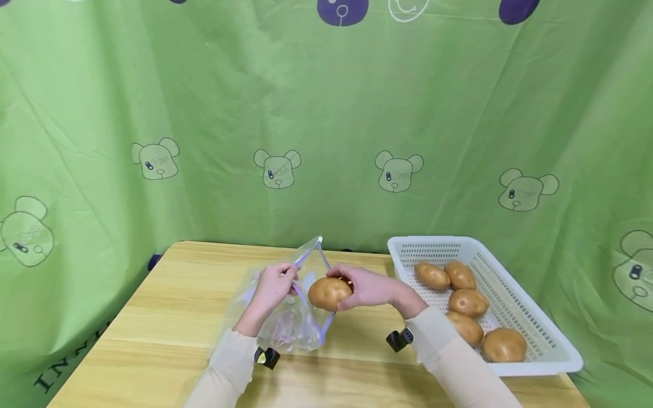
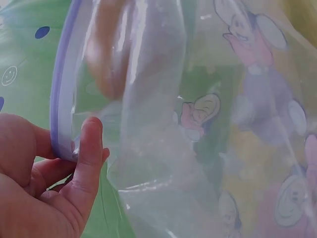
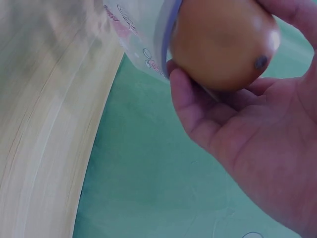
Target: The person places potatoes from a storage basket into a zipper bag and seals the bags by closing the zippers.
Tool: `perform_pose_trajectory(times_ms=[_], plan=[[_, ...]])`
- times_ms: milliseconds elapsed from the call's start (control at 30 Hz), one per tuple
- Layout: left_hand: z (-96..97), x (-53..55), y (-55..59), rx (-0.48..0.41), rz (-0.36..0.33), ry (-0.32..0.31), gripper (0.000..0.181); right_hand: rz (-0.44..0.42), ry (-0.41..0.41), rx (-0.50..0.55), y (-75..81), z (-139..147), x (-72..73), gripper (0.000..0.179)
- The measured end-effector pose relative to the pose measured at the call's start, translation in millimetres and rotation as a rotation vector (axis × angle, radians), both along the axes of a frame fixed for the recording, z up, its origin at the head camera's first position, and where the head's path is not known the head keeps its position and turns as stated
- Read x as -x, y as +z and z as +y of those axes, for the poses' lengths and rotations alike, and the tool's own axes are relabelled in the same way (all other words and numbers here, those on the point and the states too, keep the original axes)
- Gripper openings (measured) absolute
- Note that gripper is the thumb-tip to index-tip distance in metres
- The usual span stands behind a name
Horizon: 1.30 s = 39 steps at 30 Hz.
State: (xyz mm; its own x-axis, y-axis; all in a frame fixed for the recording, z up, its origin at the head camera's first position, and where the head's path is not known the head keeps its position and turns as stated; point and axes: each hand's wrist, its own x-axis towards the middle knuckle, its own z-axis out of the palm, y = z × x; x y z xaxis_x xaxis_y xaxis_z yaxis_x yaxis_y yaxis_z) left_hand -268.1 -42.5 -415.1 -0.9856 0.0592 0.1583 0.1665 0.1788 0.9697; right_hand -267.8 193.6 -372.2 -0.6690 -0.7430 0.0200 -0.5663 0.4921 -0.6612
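Observation:
A clear plastic zip bag (image 1: 293, 331) with a purple-edged mouth and printed cartoon figures hangs over the table, its mouth spread toward the right. My left hand (image 1: 275, 286) pinches one edge of that mouth between thumb and fingers; the left wrist view shows the purple strip (image 2: 60, 99) in its grip. In my right hand (image 1: 369, 288) is a brown potato (image 1: 329, 293), held at the bag's opening. The right wrist view shows fingers curled round the potato (image 3: 223, 44), with the bag's rim against its far side.
To the right stands a white perforated plastic basket (image 1: 541, 317) with several more potatoes (image 1: 468, 303) in it. Both hands are above a wooden table (image 1: 168, 317). Behind the table hangs a green curtain (image 1: 326, 113) with bear heads printed on it.

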Motion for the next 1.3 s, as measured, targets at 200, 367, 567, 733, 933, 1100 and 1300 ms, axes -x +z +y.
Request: perform_pose_trajectory(times_ms=[200,367,567,733,933,1100,1300], plan=[[2.7,-1.3,4.0,0.013,0.014,0.005,0.024,0.133,0.018,-0.093,-1.6,-6.3,-2.4,0.071],[4.6,-1.8,7.4,0.028,0.034,0.012,0.024,0.167,0.019,-0.113,0.3,-12.6,-4.5,0.074],[6.8,-0.7,7.8,0.017,0.037,0.010,0.023,0.216,0.024,-0.139,-0.2,-16.8,-6.7,0.069],[8.7,-2.1,10.9,-0.007,0.033,0.014,0.023,0.255,-0.022,-0.163,-5.1,-18.8,-6.5,0.071],[9.7,-2.9,15.8,-0.074,0.009,0.017,0.022,0.228,-0.053,-0.119,-12.6,-21.1,-2.5,0.067],[6.9,-2.6,18.5,-0.083,-0.003,0.047,0.022,0.210,-0.030,-0.086,-14.0,-22.2,0.0,0.064],[4.9,-1.3,19.1,-0.102,0.002,0.054,0.021,0.214,-0.011,-0.089,-13.6,-23.2,0.1,0.061]])
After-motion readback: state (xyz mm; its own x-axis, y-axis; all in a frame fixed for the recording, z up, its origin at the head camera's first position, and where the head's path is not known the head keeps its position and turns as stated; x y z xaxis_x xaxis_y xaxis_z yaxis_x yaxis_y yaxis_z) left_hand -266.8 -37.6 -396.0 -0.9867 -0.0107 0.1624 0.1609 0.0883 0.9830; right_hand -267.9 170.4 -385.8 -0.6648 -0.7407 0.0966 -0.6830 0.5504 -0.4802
